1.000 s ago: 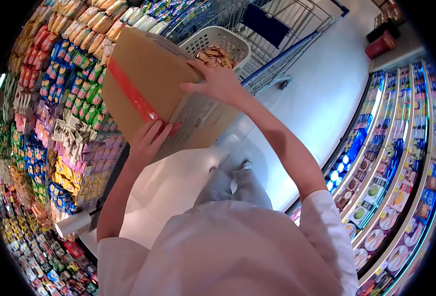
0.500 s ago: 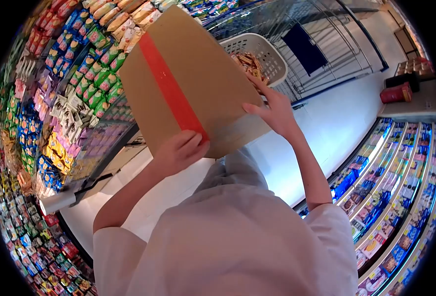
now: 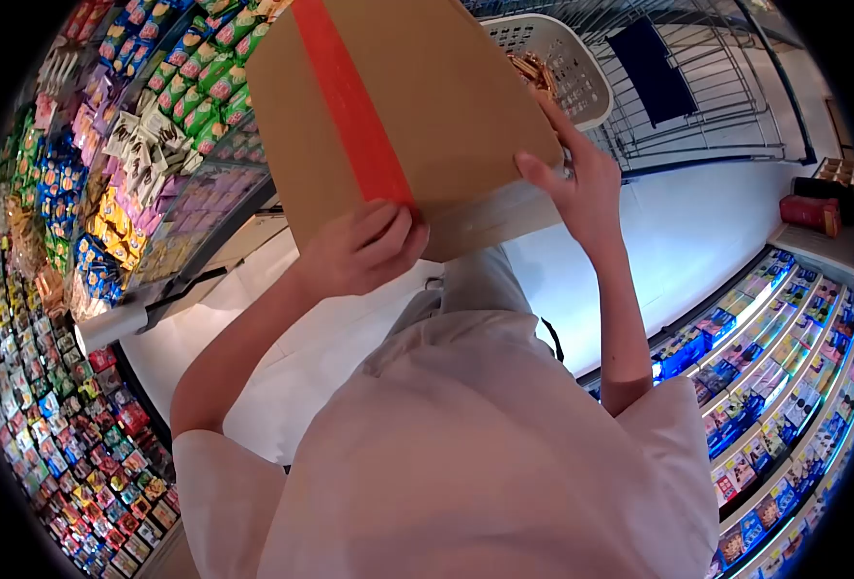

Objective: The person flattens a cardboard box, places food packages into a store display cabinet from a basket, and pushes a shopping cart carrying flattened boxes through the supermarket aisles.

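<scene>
A brown cardboard box (image 3: pixel 446 106) fills the top middle of the head view, with a strip of red tape (image 3: pixel 354 116) along its top. My left hand (image 3: pixel 364 249) is closed, its curled fingers at the near end of the tape on the box's edge. What lies under the fingertips is hidden. My right hand (image 3: pixel 581 183) grips the right side of the box, thumb on the top edge and fingers along the side. Just beyond that hand is a white plastic basket (image 3: pixel 581 72) holding wrapped snacks (image 3: pixel 533 69).
A metal shopping cart (image 3: pixel 726 96) with a dark blue panel (image 3: pixel 651 72) stands at upper right. Shelves of packaged goods (image 3: pixel 784 386) curve along the right. Bagged snacks (image 3: pixel 200 77) are heaped at upper left, above a white roll (image 3: pixel 108 328). Smaller packs (image 3: pixel 60 425) line the lower left.
The box, both hands and the cart appear higher in view and a little to the right. My left hand stays at the tape's end, and my right hand stays on the box's side.
</scene>
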`<state>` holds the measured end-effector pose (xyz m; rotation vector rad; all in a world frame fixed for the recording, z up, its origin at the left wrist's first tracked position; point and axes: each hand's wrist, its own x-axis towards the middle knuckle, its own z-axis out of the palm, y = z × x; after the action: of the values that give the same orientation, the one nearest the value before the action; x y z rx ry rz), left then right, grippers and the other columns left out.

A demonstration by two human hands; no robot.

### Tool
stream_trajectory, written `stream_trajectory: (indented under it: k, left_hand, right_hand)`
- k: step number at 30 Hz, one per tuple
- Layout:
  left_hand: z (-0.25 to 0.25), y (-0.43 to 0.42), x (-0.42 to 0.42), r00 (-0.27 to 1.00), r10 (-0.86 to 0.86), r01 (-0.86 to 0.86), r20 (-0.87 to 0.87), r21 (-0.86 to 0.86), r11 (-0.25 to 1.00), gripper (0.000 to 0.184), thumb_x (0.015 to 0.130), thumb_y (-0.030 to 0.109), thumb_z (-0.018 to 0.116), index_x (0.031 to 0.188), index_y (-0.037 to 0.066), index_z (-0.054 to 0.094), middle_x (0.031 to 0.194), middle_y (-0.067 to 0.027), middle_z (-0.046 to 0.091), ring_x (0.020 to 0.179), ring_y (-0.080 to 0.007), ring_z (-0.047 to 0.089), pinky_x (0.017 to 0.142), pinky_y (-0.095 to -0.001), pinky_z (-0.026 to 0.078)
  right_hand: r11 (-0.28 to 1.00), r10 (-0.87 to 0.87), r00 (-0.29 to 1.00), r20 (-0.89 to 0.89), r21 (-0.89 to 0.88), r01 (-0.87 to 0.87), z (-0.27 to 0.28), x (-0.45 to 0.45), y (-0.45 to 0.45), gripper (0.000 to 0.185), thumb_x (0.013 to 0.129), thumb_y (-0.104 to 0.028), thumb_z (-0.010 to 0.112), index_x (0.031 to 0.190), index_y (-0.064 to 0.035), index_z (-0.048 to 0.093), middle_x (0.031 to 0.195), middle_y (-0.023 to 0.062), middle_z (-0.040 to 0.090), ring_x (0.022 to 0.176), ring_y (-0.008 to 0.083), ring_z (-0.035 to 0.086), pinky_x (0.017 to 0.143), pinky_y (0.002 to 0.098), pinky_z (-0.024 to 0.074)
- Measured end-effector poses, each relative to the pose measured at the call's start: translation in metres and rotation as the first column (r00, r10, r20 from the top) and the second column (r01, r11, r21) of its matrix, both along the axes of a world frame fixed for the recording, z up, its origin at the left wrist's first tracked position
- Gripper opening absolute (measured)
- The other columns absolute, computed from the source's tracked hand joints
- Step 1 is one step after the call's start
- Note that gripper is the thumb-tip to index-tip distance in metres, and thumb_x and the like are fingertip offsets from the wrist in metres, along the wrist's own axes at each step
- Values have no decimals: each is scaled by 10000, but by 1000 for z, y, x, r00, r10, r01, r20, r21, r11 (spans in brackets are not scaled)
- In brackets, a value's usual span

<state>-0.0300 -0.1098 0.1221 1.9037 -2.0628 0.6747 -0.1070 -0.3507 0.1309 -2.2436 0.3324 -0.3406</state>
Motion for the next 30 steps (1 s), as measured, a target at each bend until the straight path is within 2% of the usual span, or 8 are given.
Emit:
stream_trajectory:
  k: [1, 2, 6, 10, 15, 17, 20, 30]
  left_hand:
    - [0, 0, 0, 998, -3, 6, 68, -36, 999, 241, 628, 46, 622, 862, 12, 578, 875, -112, 470, 773, -225, 516, 655, -319, 497]
    - [3, 3, -2, 1000, 2, -2, 14, 4, 1000, 236, 626, 19, 624, 857, 5, 576, 878, -114, 483, 774, -221, 525, 644, -311, 501]
    - [4, 5, -8, 996, 68, -68, 55, -3, 998, 309, 602, -20, 619, 903, 55, 617, 892, -101, 552, 793, -223, 564, 641, -285, 501]
    - [10, 3, -10, 984, 38, -43, 171, 29, 999, 310, 609, 0, 614, 912, 22, 555, 866, -91, 501, 779, -202, 535, 626, -282, 495]
    - [8, 4, -21, 983, 153, -160, 101, 67, 985, 324, 601, 32, 608, 920, 19, 551, 871, -96, 501, 780, -215, 528, 643, -314, 471]
    - [0, 7, -20, 985, 152, -156, 79, 49, 987, 321, 598, 34, 605, 914, 19, 552, 871, -96, 500, 776, -217, 527, 641, -316, 468]
    - [-5, 9, -19, 988, 137, -138, 69, 23, 990, 331, 594, 38, 602, 921, 21, 558, 870, -97, 499, 771, -219, 526, 639, -319, 467]
    - [0, 10, -16, 985, 134, -142, 105, 70, 987, 405, 616, 45, 599, 1020, 44, 566, 863, -94, 503, 767, -212, 533, 653, -323, 471]
  right_hand:
    - [999, -28, 999, -29, -21, 27, -2, 0, 0, 628, 659, -495, 598, 1169, -145, 491, 907, 135, 606, 772, 278, 601, 651, 335, 457]
    - [998, -56, 998, 33, -39, 57, -9, 0, 1, 631, 662, -541, 562, 1154, -150, 508, 854, 131, 617, 740, 272, 605, 642, 333, 455]
    - [991, -103, 994, 49, -83, 106, -17, 0, 5, 632, 663, -574, 536, 1146, -166, 517, 798, 123, 624, 699, 262, 607, 630, 327, 453]
    - [982, -129, 986, 104, -127, 141, -19, -1, 7, 601, 670, -595, 515, 1107, -184, 548, 735, 99, 625, 670, 243, 606, 620, 318, 457]
    - [977, -143, 983, 117, -140, 159, -22, -1, 9, 577, 680, -598, 508, 1076, -184, 568, 716, 82, 624, 661, 228, 607, 618, 318, 461]
    - [971, -167, 963, 211, -133, 198, -28, -1, 9, 576, 683, -598, 507, 1080, -185, 567, 721, 81, 626, 659, 223, 608, 616, 322, 460]
    - [974, -173, 977, 128, -125, 189, -23, -3, 11, 507, 721, -562, 475, 1113, -247, 540, 817, 75, 631, 722, 221, 597, 659, 294, 438]
    - [970, -187, 975, 121, -134, 202, -25, -3, 12, 517, 716, -578, 471, 1107, -248, 548, 735, 75, 619, 686, 232, 597, 627, 306, 440]
